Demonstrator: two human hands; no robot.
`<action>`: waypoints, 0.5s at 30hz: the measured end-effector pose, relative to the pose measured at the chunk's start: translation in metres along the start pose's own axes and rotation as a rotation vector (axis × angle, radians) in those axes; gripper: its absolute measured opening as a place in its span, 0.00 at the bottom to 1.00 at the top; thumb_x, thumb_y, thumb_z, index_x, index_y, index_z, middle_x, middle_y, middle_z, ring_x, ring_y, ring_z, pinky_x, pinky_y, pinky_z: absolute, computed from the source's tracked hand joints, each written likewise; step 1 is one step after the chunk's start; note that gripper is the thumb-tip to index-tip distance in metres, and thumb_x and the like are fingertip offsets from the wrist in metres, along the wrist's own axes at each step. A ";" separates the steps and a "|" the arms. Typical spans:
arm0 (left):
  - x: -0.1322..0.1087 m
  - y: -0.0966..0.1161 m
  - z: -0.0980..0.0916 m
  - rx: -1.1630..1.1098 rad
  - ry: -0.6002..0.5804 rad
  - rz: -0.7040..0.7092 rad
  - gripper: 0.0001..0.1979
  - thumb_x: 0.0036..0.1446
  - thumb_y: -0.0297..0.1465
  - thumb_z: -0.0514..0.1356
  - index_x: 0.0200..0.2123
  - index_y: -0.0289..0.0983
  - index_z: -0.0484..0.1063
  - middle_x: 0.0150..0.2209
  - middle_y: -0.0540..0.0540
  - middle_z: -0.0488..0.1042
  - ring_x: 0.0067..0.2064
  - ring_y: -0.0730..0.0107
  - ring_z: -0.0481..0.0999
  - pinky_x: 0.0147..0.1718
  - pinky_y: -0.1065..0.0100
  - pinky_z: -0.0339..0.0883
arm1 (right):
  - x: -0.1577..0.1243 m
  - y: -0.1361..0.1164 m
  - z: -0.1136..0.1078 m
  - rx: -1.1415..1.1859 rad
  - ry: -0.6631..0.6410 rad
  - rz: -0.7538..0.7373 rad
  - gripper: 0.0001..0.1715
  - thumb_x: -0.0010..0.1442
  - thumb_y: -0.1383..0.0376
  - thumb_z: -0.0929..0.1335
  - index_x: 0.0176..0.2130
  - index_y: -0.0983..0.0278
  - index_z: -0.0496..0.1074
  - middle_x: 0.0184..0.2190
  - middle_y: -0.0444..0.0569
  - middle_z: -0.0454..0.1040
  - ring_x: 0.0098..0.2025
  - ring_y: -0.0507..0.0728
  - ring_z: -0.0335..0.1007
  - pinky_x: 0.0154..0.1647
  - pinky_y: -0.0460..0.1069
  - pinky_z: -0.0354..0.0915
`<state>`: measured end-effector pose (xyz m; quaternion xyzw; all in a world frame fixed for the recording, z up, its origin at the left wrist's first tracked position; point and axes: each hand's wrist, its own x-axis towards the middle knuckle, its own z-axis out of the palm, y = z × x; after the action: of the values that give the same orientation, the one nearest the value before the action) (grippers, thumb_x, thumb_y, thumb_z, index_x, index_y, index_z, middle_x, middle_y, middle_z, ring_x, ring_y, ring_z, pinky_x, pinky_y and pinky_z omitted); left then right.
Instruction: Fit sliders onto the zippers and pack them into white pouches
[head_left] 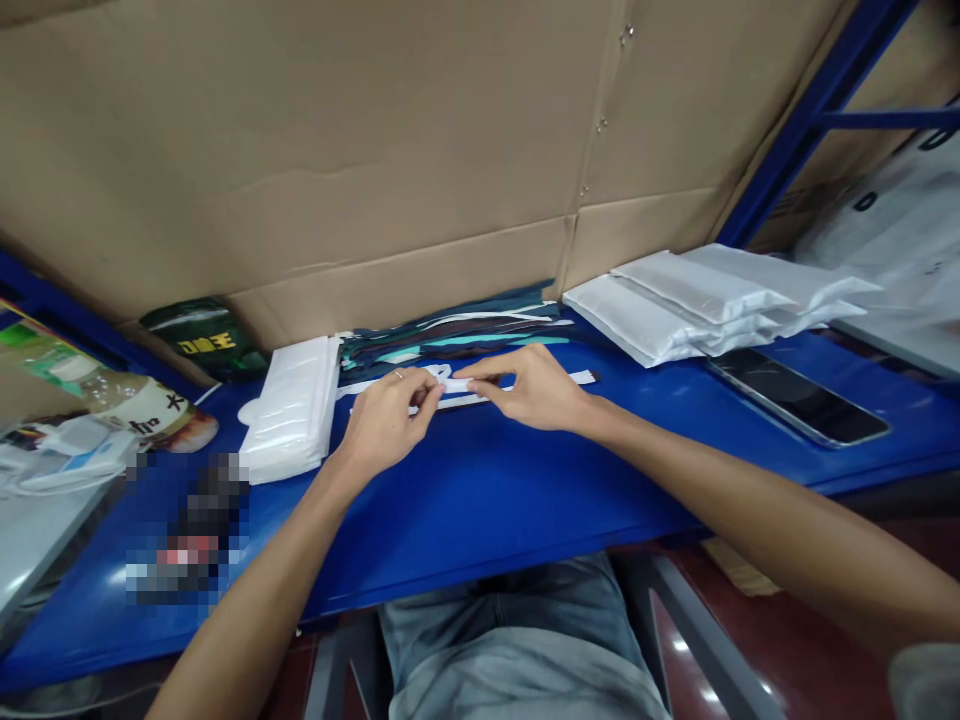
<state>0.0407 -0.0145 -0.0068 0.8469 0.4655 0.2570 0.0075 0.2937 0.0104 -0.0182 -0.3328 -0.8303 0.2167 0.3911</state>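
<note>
Both hands meet over the middle of the blue table (pixel 480 490). Thumb and fingers of my left hand (pixel 391 412) pinch one end of a small white strip (pixel 456 384). From the other side, my right hand (pixel 536 388) pinches the same strip between thumb and forefinger. More white strips (pixel 581 378) lie flat beneath and beside the fingers, one with a dark end at the right. Just behind the hands is a pile of dark, teal and white strips (pixel 450 330). My fingers hide part of the held strip.
A stack of white packets (pixel 292 410) stands left of my hands. White padded bags (pixel 675 300) and a black phone (pixel 799 395) lie to the right. At the left are a bottle (pixel 142 400), a dark green pouch (pixel 202 335) and a blurred-out object (pixel 195 530). Cardboard (pixel 375 140) walls the back.
</note>
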 end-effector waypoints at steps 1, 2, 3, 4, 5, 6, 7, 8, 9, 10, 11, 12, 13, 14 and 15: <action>0.001 -0.003 -0.005 0.034 0.014 -0.021 0.14 0.73 0.38 0.56 0.37 0.40 0.76 0.30 0.47 0.77 0.33 0.64 0.75 0.37 0.64 0.65 | 0.001 0.001 -0.006 -0.025 0.008 0.033 0.16 0.68 0.64 0.71 0.52 0.57 0.86 0.49 0.47 0.86 0.46 0.63 0.85 0.44 0.54 0.76; 0.001 -0.008 -0.010 0.069 0.025 -0.053 0.14 0.73 0.39 0.56 0.36 0.40 0.76 0.29 0.48 0.76 0.32 0.64 0.74 0.35 0.64 0.64 | 0.002 0.003 -0.014 -0.055 0.015 0.073 0.17 0.67 0.64 0.72 0.52 0.57 0.86 0.48 0.47 0.87 0.45 0.64 0.85 0.44 0.54 0.76; 0.001 -0.015 -0.017 0.107 0.033 -0.098 0.14 0.72 0.39 0.57 0.35 0.40 0.76 0.28 0.48 0.76 0.30 0.65 0.74 0.34 0.64 0.63 | 0.003 0.007 -0.025 -0.089 0.019 0.121 0.17 0.65 0.65 0.72 0.52 0.58 0.87 0.46 0.48 0.87 0.43 0.64 0.85 0.43 0.54 0.76; 0.000 -0.022 -0.024 0.149 0.037 -0.151 0.14 0.71 0.40 0.58 0.34 0.40 0.76 0.27 0.48 0.77 0.29 0.65 0.73 0.33 0.64 0.62 | 0.004 0.011 -0.038 -0.127 0.021 0.178 0.17 0.64 0.65 0.73 0.51 0.59 0.87 0.44 0.50 0.87 0.42 0.64 0.85 0.42 0.54 0.76; -0.002 -0.031 -0.032 0.200 0.042 -0.211 0.14 0.70 0.40 0.59 0.33 0.40 0.76 0.27 0.48 0.77 0.29 0.64 0.74 0.32 0.64 0.61 | 0.004 0.016 -0.052 -0.176 0.024 0.248 0.16 0.63 0.66 0.74 0.50 0.60 0.87 0.41 0.51 0.87 0.40 0.64 0.84 0.40 0.54 0.75; -0.003 -0.041 -0.041 0.256 0.050 -0.278 0.14 0.68 0.40 0.60 0.32 0.40 0.76 0.27 0.47 0.77 0.29 0.63 0.74 0.32 0.64 0.60 | 0.003 0.021 -0.068 -0.241 0.025 0.321 0.15 0.61 0.67 0.74 0.48 0.61 0.88 0.38 0.52 0.87 0.39 0.64 0.84 0.38 0.54 0.73; -0.005 -0.050 -0.050 0.309 0.058 -0.345 0.14 0.66 0.41 0.61 0.31 0.41 0.77 0.27 0.47 0.78 0.29 0.62 0.75 0.31 0.64 0.60 | 0.001 0.026 -0.084 -0.318 0.029 0.388 0.14 0.61 0.68 0.74 0.46 0.62 0.88 0.36 0.53 0.87 0.38 0.64 0.83 0.38 0.54 0.72; -0.008 -0.059 -0.059 0.346 0.061 -0.400 0.13 0.64 0.41 0.62 0.30 0.41 0.77 0.27 0.46 0.79 0.30 0.60 0.76 0.30 0.64 0.59 | -0.001 0.031 -0.099 -0.392 0.045 0.446 0.13 0.60 0.69 0.74 0.43 0.63 0.88 0.35 0.55 0.86 0.39 0.63 0.83 0.38 0.54 0.71; -0.010 -0.067 -0.067 0.360 0.051 -0.436 0.13 0.63 0.42 0.63 0.30 0.41 0.79 0.28 0.46 0.79 0.31 0.59 0.76 0.30 0.64 0.59 | -0.004 0.035 -0.113 -0.456 0.082 0.500 0.12 0.58 0.71 0.74 0.40 0.65 0.88 0.35 0.56 0.86 0.39 0.63 0.82 0.39 0.54 0.70; -0.012 -0.073 -0.075 0.352 0.030 -0.452 0.14 0.63 0.43 0.63 0.30 0.41 0.80 0.28 0.45 0.80 0.31 0.58 0.77 0.31 0.64 0.60 | -0.007 0.039 -0.125 -0.480 0.099 0.538 0.11 0.58 0.71 0.73 0.39 0.66 0.88 0.34 0.57 0.85 0.40 0.62 0.82 0.40 0.54 0.69; -0.014 -0.079 -0.080 0.326 -0.002 -0.452 0.14 0.62 0.44 0.63 0.30 0.42 0.81 0.29 0.45 0.81 0.32 0.58 0.78 0.31 0.64 0.61 | -0.010 0.042 -0.135 -0.481 0.104 0.560 0.10 0.59 0.69 0.73 0.39 0.68 0.87 0.33 0.59 0.85 0.39 0.62 0.81 0.40 0.53 0.69; -0.016 -0.084 -0.084 0.291 -0.046 -0.440 0.15 0.62 0.45 0.64 0.30 0.42 0.82 0.29 0.45 0.82 0.32 0.58 0.78 0.31 0.64 0.63 | -0.013 0.044 -0.142 -0.479 0.108 0.573 0.10 0.60 0.67 0.74 0.38 0.69 0.87 0.32 0.60 0.84 0.39 0.61 0.80 0.40 0.53 0.68; -0.017 -0.087 -0.087 0.254 -0.095 -0.425 0.15 0.61 0.46 0.64 0.30 0.42 0.82 0.29 0.46 0.82 0.32 0.59 0.79 0.32 0.64 0.64 | -0.017 0.047 -0.146 -0.471 0.102 0.577 0.11 0.60 0.64 0.74 0.38 0.70 0.86 0.31 0.60 0.84 0.38 0.61 0.80 0.40 0.53 0.68; -0.018 -0.090 -0.087 0.221 -0.147 -0.413 0.16 0.60 0.46 0.65 0.29 0.42 0.83 0.29 0.46 0.82 0.32 0.60 0.79 0.31 0.65 0.64 | -0.019 0.049 -0.148 -0.464 0.093 0.576 0.13 0.60 0.62 0.75 0.38 0.70 0.86 0.31 0.61 0.83 0.37 0.60 0.79 0.40 0.53 0.68; -0.019 -0.091 -0.087 0.196 -0.200 -0.401 0.16 0.59 0.47 0.66 0.28 0.43 0.83 0.28 0.47 0.82 0.31 0.61 0.79 0.31 0.65 0.65 | -0.022 0.051 -0.149 -0.461 0.082 0.572 0.13 0.59 0.60 0.76 0.37 0.70 0.85 0.30 0.60 0.83 0.36 0.60 0.79 0.39 0.52 0.69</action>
<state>-0.0772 0.0029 0.0373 0.7554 0.6440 0.1189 0.0221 0.4413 0.0443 0.0287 -0.6391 -0.7144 0.1112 0.2624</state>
